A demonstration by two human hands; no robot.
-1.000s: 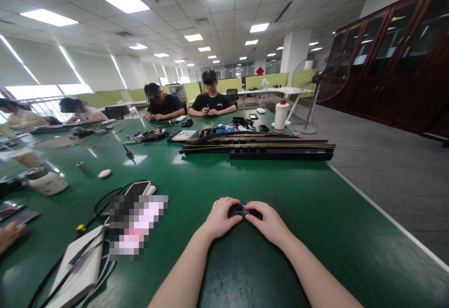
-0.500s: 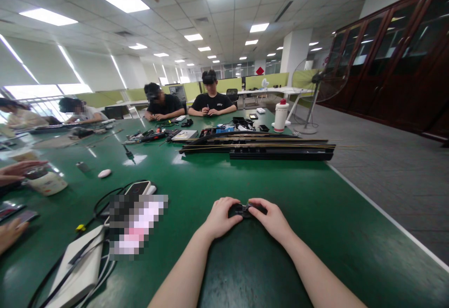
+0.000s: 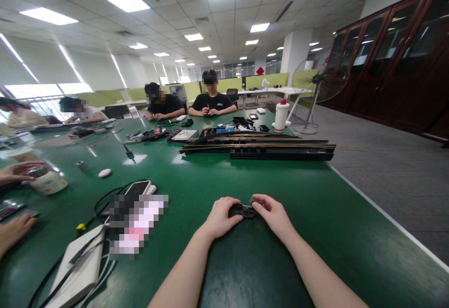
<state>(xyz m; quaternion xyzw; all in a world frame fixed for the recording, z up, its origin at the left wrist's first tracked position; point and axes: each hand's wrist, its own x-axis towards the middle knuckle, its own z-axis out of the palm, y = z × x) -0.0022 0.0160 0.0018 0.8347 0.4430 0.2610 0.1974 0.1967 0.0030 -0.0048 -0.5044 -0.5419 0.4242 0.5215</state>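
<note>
Low over the green table, my left hand grips a small black plastic part by its left end, thumb in front and fingers behind. Some shiny detail shows on the part's upper side, too small to make out. Just right of it, my right hand is closed in a pinch at the thumb and index finger. A tiny dark piece shows at those fingertips, slightly above the black part; its kind cannot be told.
Long black rails with thin brass-coloured rods lie across the table ahead. A white bottle with a red cap stands behind them. Left are a phone, cables and a white box. Another person's hand is at the far left.
My right hand has lifted slightly and moved right, off the black part, with a tiny piece at its fingertips. More of the black part shows. My left hand stays put.
</note>
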